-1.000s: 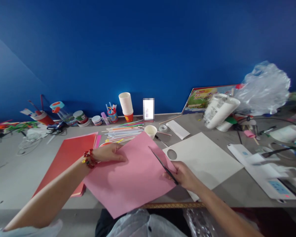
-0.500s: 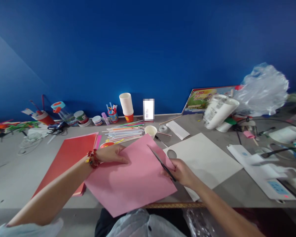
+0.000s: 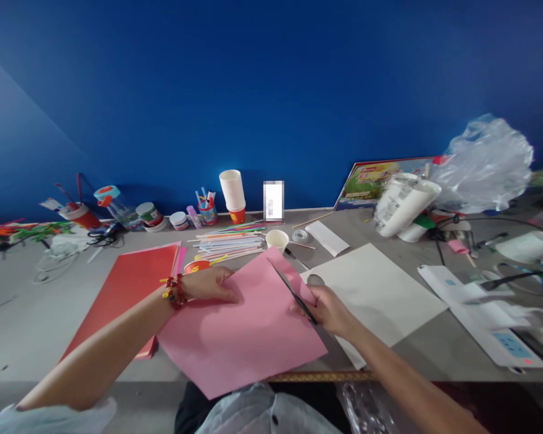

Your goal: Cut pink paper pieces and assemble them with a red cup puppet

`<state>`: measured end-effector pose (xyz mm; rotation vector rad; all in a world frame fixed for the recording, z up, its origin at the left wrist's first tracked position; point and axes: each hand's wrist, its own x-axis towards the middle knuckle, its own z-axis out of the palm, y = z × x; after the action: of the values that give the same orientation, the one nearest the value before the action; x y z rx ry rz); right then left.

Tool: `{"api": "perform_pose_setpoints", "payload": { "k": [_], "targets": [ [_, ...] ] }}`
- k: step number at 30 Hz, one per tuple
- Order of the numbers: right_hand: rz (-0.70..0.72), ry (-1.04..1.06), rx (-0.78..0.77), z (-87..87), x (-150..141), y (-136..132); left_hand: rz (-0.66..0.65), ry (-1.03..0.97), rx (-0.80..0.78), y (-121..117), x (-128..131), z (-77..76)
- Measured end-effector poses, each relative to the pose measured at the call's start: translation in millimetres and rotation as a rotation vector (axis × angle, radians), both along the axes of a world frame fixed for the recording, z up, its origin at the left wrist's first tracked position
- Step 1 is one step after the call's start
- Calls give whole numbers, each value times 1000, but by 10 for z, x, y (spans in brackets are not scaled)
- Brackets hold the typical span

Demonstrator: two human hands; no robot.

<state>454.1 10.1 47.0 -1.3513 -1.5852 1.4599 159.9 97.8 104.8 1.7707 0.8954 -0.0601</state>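
Observation:
A large sheet of pink paper (image 3: 239,337) is held up over the table in front of me, its near corner dipping past the table edge. My left hand (image 3: 210,284), with red bead bracelets at the wrist, grips the sheet's upper left edge, thumb on top. In my right hand (image 3: 328,310) are dark scissors (image 3: 294,290), their blades pointing up and left across the sheet near its far right corner. A strip of pink lies to the right of the blades. The fingers in the scissor handles are partly hidden.
Red paper (image 3: 127,295) lies to the left, a white sheet (image 3: 380,295) to the right. Behind are paper straws (image 3: 228,244), a paper cup (image 3: 277,240), a tape roll (image 3: 299,235) and stacked cups (image 3: 232,190). A white power strip (image 3: 479,319) sits at far right.
My right hand and the scissors have moved slightly up and left along the pink paper. My left hand has shifted a little to the right, still gripping the sheet.

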Motion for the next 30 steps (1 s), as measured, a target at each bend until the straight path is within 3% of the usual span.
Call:
{"api": "perform_pose_setpoints", "payload": {
  "k": [9,20,30],
  "targets": [
    [28,-129,227,-27,-4,159,71,31,-23,-30,33,-45],
    [36,-70,173,-54,-31,178,75,35,-78,-16,35,-72],
    [-64,-112,164,-62,-10,177,69,46,25,-7,68,-92]
  ]
}}
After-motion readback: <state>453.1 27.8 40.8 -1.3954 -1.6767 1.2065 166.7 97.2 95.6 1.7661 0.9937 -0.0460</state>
